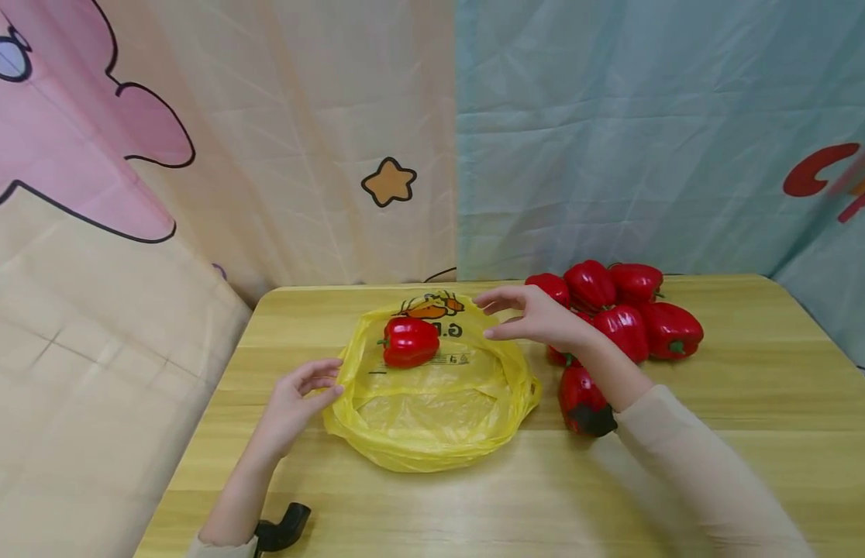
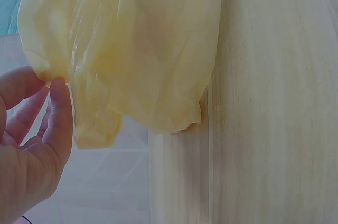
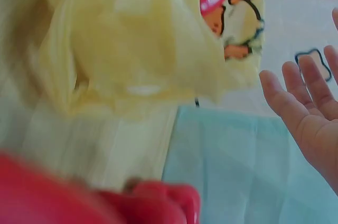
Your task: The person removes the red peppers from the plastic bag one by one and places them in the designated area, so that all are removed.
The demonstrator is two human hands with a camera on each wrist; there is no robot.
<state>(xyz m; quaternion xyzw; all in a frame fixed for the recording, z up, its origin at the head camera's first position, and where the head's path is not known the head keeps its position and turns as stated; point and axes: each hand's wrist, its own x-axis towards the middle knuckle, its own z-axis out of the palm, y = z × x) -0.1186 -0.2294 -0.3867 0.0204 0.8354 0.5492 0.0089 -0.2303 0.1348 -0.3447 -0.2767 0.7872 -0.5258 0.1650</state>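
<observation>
A yellow plastic bag (image 1: 432, 457) with printed lettering lies spread on the table, its mouth held wide. Inside, near the far side, is a red bell pepper (image 1: 411, 341) with its green stem facing left. At the bag's left edge, my left hand (image 1: 289, 403) pinches the thin plastic between thumb and fingers, as the left wrist view shows at the bag's edge (image 2: 58, 71). My right hand (image 1: 537, 316) is above the far right rim, fingers extended and spread. In the right wrist view, this hand (image 3: 311, 113) holds nothing and is apart from the bag (image 3: 137, 39).
Several red bell peppers (image 1: 624, 329) are heaped on the right of the wooden table (image 1: 753, 449), partly behind my right forearm. One pepper (image 1: 579, 387) sits nearer, overlapped by the black wrist device (image 1: 593, 420). Printed curtains (image 1: 335, 116) hang behind the table's far edge.
</observation>
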